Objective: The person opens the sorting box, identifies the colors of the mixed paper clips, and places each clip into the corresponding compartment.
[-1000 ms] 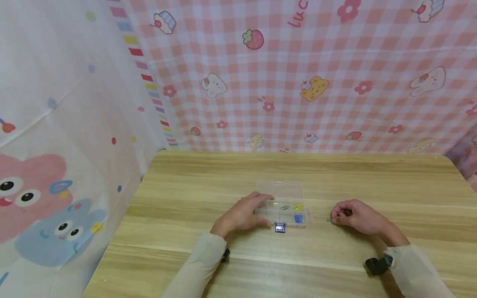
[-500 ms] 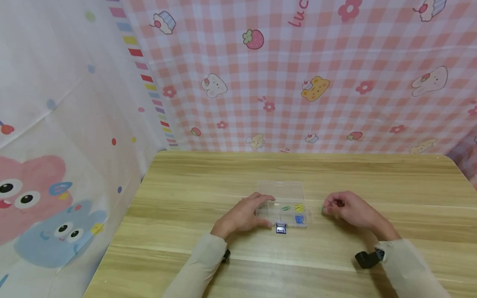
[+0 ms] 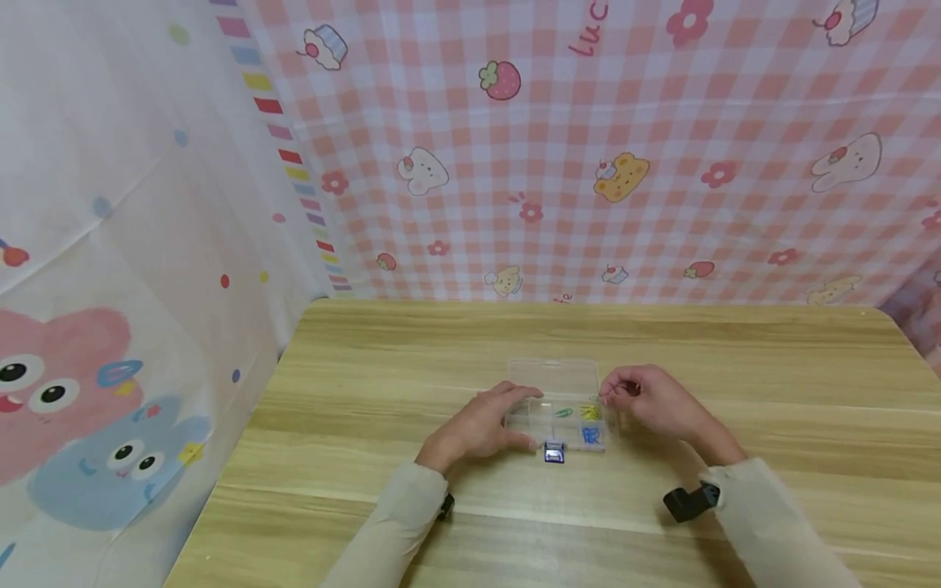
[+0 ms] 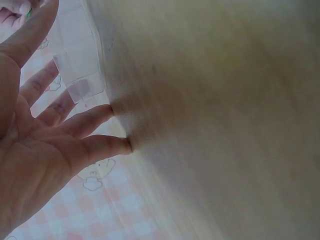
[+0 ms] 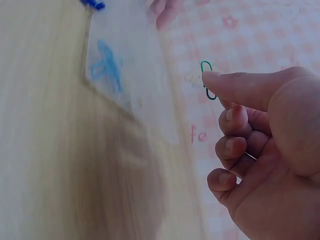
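Note:
In the head view my left hand [image 3: 481, 420] spans the left end of a clear divided plastic box [image 3: 541, 415], thumb at the front side and fingers at the back. My right hand [image 3: 650, 400] pinches a green paper clip [image 5: 208, 80] between thumb and forefinger, just over the box's right end. The other right fingers curl toward the palm. Inside the box, one green paper clip [image 3: 564, 413] lies in a back compartment. Yellow paper clips [image 3: 590, 412] fill the back right one, with blue paper clips [image 3: 590, 435] in front of them. The left hand covers the leftmost compartments.
The transparent lid [image 3: 553, 376] lies folded back behind the box. At the box's front edge is a small dark blue clasp-like piece [image 3: 555, 452]. A wooden table [image 3: 412, 343] carries everything, with a pink checked cloth [image 3: 470, 220] hanging behind it.
My right hand has moved left and away from me with the green paper clip, from the bare table to the box's right end. The left hand has stayed at the box.

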Demonstrator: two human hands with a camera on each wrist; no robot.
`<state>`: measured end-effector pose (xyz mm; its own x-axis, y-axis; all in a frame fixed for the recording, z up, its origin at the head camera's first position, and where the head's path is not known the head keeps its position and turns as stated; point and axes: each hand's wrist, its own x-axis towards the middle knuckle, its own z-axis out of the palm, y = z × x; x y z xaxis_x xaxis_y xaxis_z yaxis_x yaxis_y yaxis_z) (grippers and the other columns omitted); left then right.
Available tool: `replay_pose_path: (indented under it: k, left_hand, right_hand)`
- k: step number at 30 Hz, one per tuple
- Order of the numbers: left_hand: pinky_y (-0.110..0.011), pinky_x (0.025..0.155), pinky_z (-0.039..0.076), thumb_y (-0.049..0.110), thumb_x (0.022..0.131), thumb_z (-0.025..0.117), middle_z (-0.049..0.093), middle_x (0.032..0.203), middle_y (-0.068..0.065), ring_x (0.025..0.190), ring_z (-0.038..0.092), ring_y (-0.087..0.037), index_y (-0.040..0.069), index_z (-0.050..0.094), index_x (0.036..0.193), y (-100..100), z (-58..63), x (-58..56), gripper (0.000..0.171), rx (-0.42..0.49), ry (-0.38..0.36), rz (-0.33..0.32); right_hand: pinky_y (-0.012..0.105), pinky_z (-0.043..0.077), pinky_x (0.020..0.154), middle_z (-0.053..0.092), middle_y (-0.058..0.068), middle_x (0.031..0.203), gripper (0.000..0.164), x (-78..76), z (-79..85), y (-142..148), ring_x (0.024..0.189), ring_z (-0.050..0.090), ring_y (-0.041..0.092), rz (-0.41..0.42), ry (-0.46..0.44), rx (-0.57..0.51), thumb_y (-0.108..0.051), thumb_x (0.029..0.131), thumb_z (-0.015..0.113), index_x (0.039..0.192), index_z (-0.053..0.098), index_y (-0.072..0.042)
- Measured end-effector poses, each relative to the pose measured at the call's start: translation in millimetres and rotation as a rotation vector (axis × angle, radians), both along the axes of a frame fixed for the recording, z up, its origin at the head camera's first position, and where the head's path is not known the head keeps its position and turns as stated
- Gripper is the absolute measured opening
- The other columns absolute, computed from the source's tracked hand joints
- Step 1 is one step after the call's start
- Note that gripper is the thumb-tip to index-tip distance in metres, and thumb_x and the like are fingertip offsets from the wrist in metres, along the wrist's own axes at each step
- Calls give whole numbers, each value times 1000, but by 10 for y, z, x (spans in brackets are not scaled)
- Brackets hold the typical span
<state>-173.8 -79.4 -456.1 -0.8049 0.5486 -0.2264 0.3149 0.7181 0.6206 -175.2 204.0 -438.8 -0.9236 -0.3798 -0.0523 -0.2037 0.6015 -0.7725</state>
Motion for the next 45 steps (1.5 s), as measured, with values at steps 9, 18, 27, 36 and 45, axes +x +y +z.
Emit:
replay_pose_path:
  k: [9, 18, 27, 36, 45]
  left_hand:
    - [-41, 103, 46, 37, 86, 77, 48, 145, -2, 123, 53, -20, 30, 45, 147, 12, 4, 1, 70, -4, 22, -8]
    - [-42, 104, 46, 38, 86, 76, 48, 145, -3, 126, 53, -22, 28, 45, 148, 2, 1, -20, 70, -5, 30, -21]
    - [-42, 105, 45, 38, 86, 76, 47, 146, -3, 127, 52, -23, 29, 45, 148, -7, -13, -41, 70, -6, 23, -16]
    - [-42, 105, 44, 38, 86, 76, 46, 147, -3, 128, 51, -23, 29, 44, 148, 11, -9, -46, 70, -2, 21, -12]
    - [-44, 109, 41, 38, 86, 77, 45, 149, -3, 133, 47, -23, 29, 45, 148, 18, -23, -53, 70, 7, 25, -8]
  right_hand:
    - [24, 43, 62, 58, 1, 78, 9, -48, 12, -156, 74, 50, 16, 17, 9, -25, -4, 94, 62, 89, 69, -8]
    - [24, 42, 63, 56, 1, 77, 8, -87, -4, -266, 74, 50, 16, 23, -22, -17, -5, 94, 63, 90, 69, -9]
    - [25, 44, 63, 60, 3, 82, 12, -136, -18, -335, 76, 51, 18, 35, -67, -22, -3, 96, 59, 92, 68, -8]
    - [25, 45, 63, 60, 2, 81, 12, -142, -50, -337, 75, 51, 17, 50, -82, -38, 0, 95, 58, 93, 69, -6]
    - [25, 42, 62, 56, 3, 80, 11, -135, -17, -250, 76, 50, 19, 36, -68, -6, -8, 96, 60, 100, 71, -6]
